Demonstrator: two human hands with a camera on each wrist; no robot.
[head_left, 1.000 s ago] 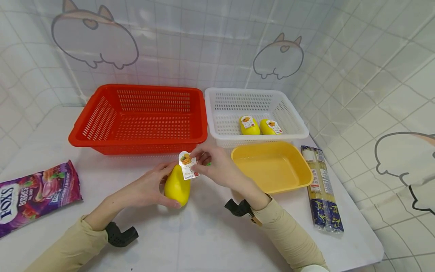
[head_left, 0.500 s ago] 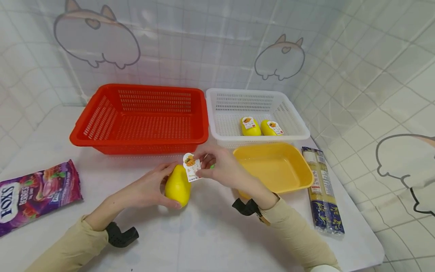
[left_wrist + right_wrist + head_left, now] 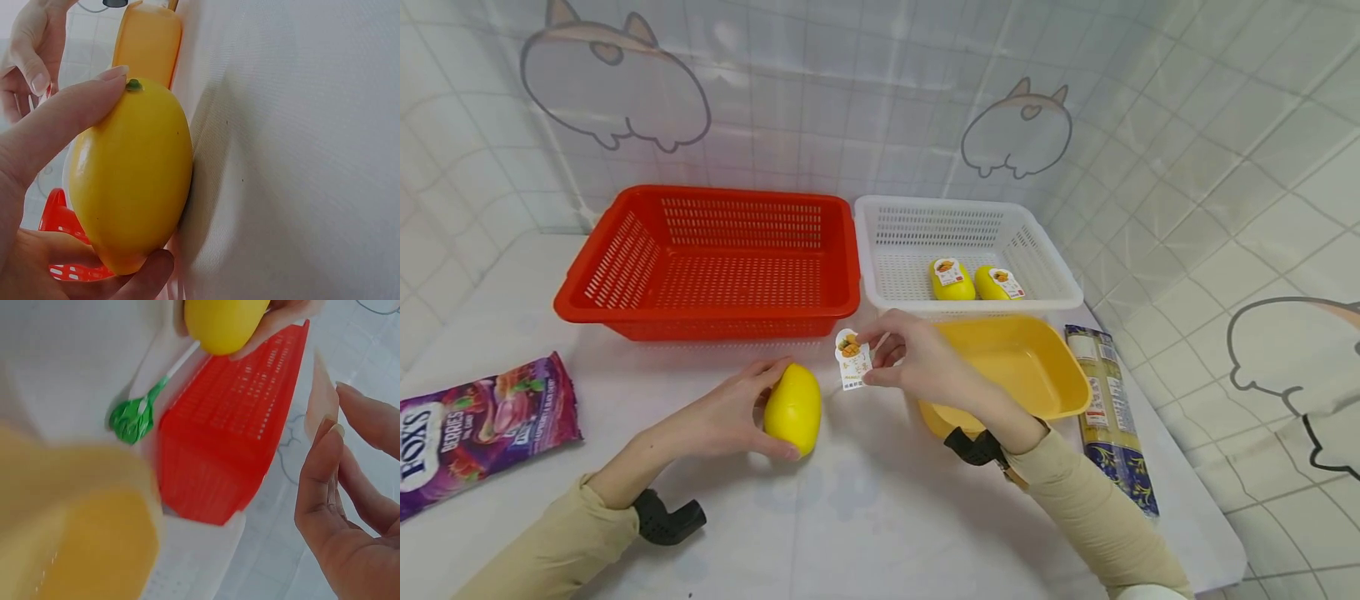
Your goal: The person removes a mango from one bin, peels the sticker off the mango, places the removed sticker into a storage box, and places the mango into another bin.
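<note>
In the head view my left hand point(image 3: 730, 412) grips a smooth yellow mango point(image 3: 793, 408) close over the white table. The left wrist view shows the thumb by the small green stem of the mango point(image 3: 134, 175) and the fingers curled round its other end. Between thumb and fingertips, my right hand point(image 3: 913, 358) pinches a white label point(image 3: 853, 362) with a mango picture, held apart from the mango on its right. Seen from the right wrist, the label point(image 3: 320, 403) is nearly edge-on.
Behind stand a red basket point(image 3: 700, 315) and a white basket point(image 3: 977, 306) holding two labelled mangoes point(image 3: 953, 287). A yellow tub point(image 3: 1022, 358) and pasta packs point(image 3: 1112, 408) lie right, a purple sweets bag point(image 3: 490, 425) left. The right wrist view shows a green-wrapped lollipop point(image 3: 132, 419).
My right hand has moved right with the label, which overlapped the mango's upper end in the head view and now stands apart from it. The left hand and mango have stayed put.
</note>
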